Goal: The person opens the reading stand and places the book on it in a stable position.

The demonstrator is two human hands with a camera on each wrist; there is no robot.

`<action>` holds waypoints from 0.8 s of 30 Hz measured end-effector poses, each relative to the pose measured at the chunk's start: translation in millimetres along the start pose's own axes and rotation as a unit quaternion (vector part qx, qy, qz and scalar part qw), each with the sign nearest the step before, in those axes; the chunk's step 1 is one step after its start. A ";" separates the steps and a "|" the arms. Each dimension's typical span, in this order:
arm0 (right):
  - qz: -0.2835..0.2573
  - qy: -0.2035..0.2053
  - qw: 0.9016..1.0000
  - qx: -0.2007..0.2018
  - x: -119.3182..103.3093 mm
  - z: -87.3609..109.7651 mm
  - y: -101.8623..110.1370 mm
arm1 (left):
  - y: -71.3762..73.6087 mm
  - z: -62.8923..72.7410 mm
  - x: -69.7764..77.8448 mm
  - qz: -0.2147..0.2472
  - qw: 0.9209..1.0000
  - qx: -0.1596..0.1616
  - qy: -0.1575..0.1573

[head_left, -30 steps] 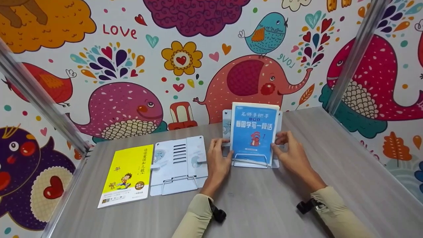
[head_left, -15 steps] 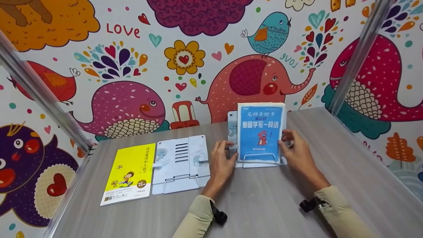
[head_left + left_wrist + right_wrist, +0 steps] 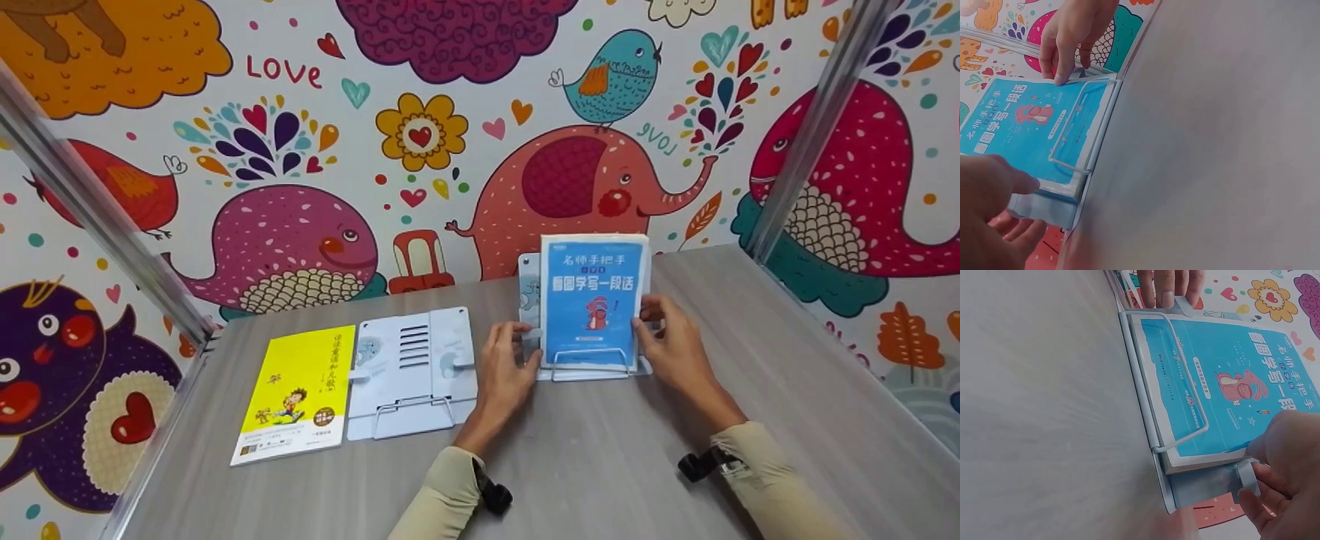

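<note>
A blue book (image 3: 592, 300) stands leaning back on a white book stand (image 3: 529, 289), its lower edge behind a wire retainer (image 3: 1188, 377). My left hand (image 3: 506, 367) grips the stand's left side, thumb near the book's edge and fingers behind the stand. On the opposite side, my right hand (image 3: 675, 345) holds the stand by its side clip (image 3: 1248, 478), the thumb against the book's edge. Part of the stand is hidden behind the book.
A second white book stand (image 3: 412, 375) lies folded flat on the grey table (image 3: 585, 465). Beside it lies a yellow book (image 3: 300, 382). A wall (image 3: 420, 45) with cartoon animals rises behind, and metal posts (image 3: 814, 127) stand at the sides.
The blue book and its stand have turned slightly and shifted a little right in the head view, both hands staying at the sides. Over the last half second almost nothing has moved.
</note>
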State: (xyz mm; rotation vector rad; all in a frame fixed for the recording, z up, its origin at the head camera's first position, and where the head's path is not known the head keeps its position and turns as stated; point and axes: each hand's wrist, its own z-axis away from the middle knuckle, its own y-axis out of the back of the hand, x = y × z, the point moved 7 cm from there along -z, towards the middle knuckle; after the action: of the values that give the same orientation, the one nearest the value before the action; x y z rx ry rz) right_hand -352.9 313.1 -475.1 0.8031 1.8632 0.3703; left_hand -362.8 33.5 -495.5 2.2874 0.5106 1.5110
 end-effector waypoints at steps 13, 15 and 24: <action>-0.022 -0.006 1.000 0.016 -0.3 4.1 1.0 | 9.0 18.6 1.4 0.001 0.998 -0.062 -0.025; -0.024 -0.007 0.999 0.036 -5.3 5.4 2.9 | 17.3 23.2 0.7 0.002 0.997 -0.067 -0.031; -0.052 0.077 0.990 0.107 -63.0 20.1 -4.3 | 79.8 38.5 -15.0 -0.014 0.997 -0.021 -0.072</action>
State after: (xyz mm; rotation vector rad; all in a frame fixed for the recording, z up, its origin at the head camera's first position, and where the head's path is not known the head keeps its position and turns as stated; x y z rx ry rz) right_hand -320.7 265.2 -442.5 0.8347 2.1054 0.1715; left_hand -324.3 -46.9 -483.7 2.3250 0.4662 1.3196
